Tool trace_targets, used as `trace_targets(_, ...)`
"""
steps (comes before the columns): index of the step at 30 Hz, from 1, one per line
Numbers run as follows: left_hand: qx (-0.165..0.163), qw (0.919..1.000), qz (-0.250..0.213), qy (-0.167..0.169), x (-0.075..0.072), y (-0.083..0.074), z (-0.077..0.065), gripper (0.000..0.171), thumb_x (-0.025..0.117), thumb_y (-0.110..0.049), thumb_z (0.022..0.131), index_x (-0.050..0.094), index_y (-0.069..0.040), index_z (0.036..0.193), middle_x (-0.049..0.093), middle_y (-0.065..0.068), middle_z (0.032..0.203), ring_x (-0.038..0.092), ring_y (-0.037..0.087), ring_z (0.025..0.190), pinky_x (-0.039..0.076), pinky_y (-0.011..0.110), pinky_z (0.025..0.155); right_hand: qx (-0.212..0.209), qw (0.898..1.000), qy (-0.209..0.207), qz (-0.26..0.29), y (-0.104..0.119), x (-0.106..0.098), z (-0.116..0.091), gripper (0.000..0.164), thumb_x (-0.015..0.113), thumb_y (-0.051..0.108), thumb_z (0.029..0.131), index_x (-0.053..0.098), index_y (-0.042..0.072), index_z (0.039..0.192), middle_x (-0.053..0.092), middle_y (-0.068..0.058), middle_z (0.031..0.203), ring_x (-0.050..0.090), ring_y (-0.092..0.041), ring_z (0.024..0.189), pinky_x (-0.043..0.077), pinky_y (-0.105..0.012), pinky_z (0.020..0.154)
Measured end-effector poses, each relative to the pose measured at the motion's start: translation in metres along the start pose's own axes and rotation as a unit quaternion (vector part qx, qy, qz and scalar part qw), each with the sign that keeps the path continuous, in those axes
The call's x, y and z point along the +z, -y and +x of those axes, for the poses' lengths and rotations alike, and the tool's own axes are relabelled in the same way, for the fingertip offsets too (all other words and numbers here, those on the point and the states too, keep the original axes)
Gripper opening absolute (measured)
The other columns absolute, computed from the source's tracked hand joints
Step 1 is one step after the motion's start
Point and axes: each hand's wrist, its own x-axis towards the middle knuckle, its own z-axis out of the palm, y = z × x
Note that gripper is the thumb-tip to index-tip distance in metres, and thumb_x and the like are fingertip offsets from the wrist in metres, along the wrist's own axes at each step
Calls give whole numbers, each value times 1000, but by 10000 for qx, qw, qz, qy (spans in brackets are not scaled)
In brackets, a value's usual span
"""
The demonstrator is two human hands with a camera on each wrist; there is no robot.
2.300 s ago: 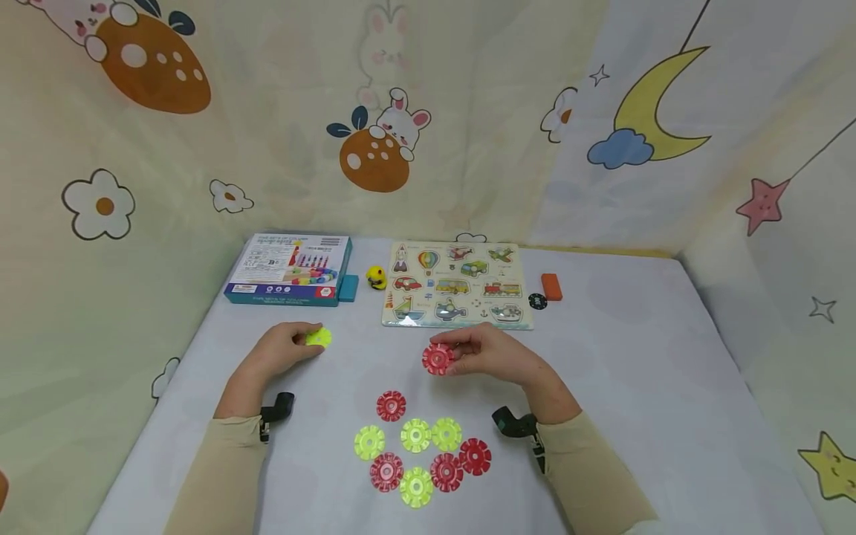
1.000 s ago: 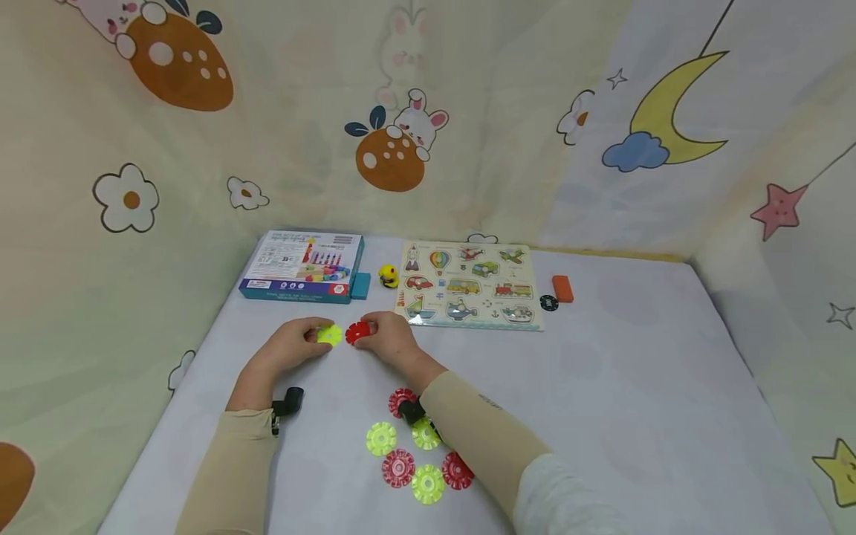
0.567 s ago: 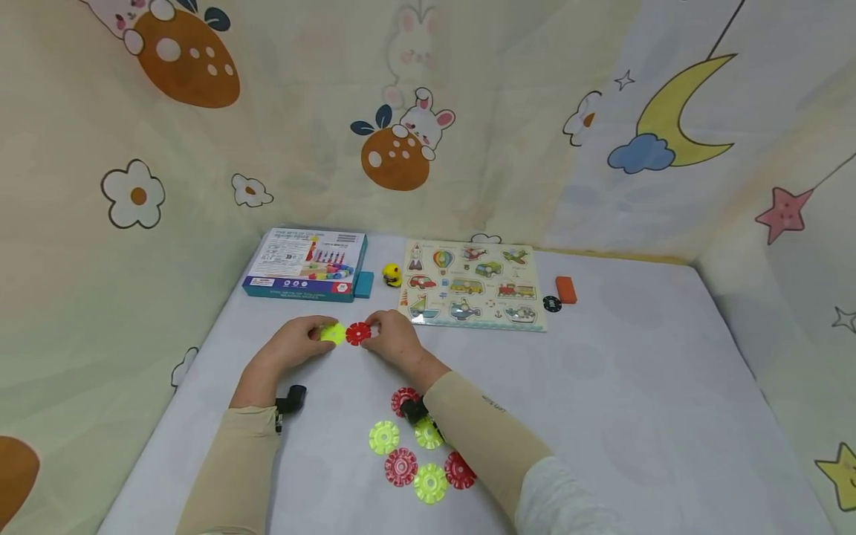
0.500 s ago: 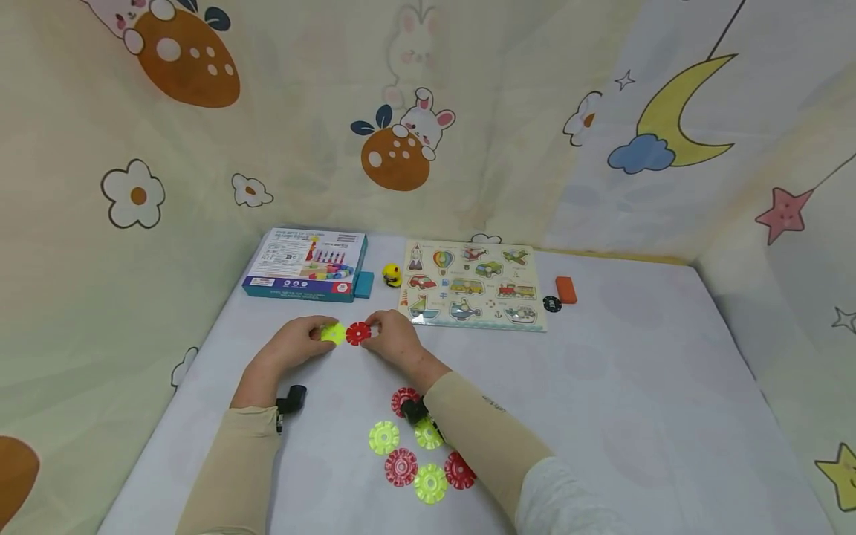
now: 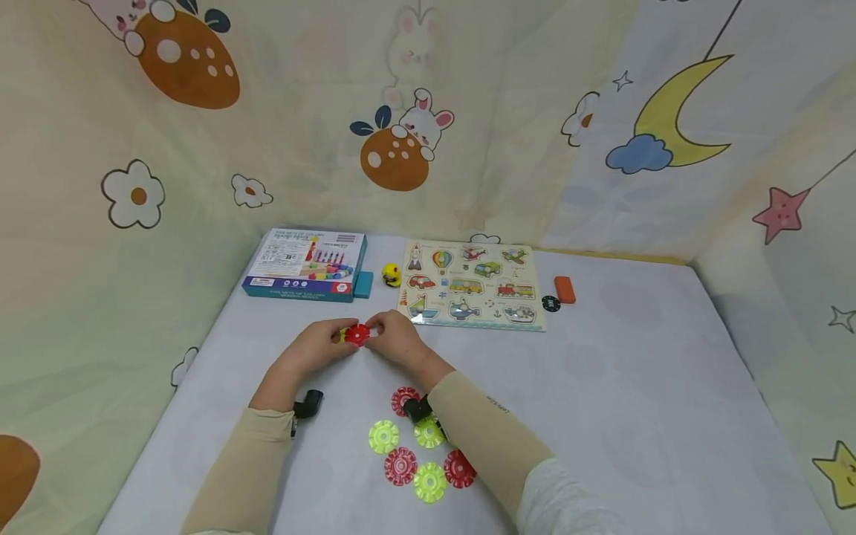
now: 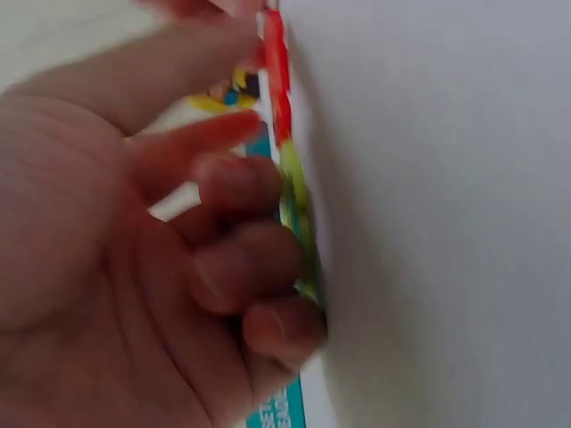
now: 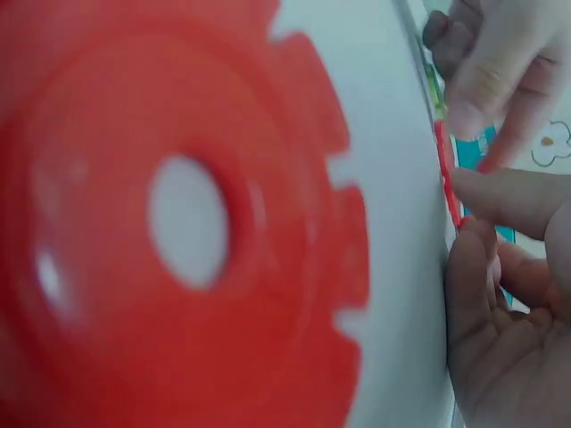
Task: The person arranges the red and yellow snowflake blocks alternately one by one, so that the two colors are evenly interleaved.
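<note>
At the table's middle-left, my left hand [image 5: 321,345] grips a yellow-green notched plastic disc [image 5: 343,334], mostly hidden by fingers and a red notched disc [image 5: 357,335]. My right hand [image 5: 396,339] pinches that red disc's right edge. The left wrist view shows both discs edge-on in line: the red disc [image 6: 278,76] above, the yellow-green disc [image 6: 299,201] against my left fingers. Their joint is blurred, so whether they interlock I cannot tell. Left fingers also reach the red disc [image 7: 446,165] in the right wrist view.
Several loose red and yellow-green discs [image 5: 430,483] lie nearer the body, partly under the right forearm. Behind the hands are a box [image 5: 304,264], a teal block [image 5: 363,284], a yellow toy [image 5: 391,275] and a picture board [image 5: 471,286]. Rightward sit an orange block [image 5: 565,290] and black chip [image 5: 551,303].
The right hand carried the red disc left to the yellow-green one. Since half a second ago, my left hand has shifted right, its fingers now reaching over the red disc.
</note>
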Motion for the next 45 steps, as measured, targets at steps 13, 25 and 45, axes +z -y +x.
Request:
trace_targets(13, -233, 9995, 149, -119, 3, 5, 5, 57, 69, -41, 84, 50, -29, 136, 48, 8, 136, 42, 30, 120, 39, 55, 95, -344, 9918, 807, 932, -14, -62, -59, 34, 66, 26, 88, 64, 14, 120, 56, -2, 94, 55, -19, 77, 47, -28, 64)
trace_targets(25, -162, 9996, 114, -179, -2, 3, 5, 57, 70, -39, 84, 51, -28, 136, 47, 9, 136, 43, 30, 117, 39, 54, 96, -634, 9897, 916, 900, -44, -62, -141, 29, 72, 26, 84, 68, 17, 111, 50, -1, 76, 48, -15, 72, 41, -24, 57)
trace_targets(45, -275, 9988, 390, -74, 8, -8, -4, 58, 68, -37, 85, 49, -25, 138, 49, 9, 135, 44, 29, 116, 43, 51, 93, 129, 9936, 34, -1119, -59, -27, -179, 40, 81, 45, 67, 59, 19, 88, 55, 10, 78, 48, -9, 66, 41, -26, 57)
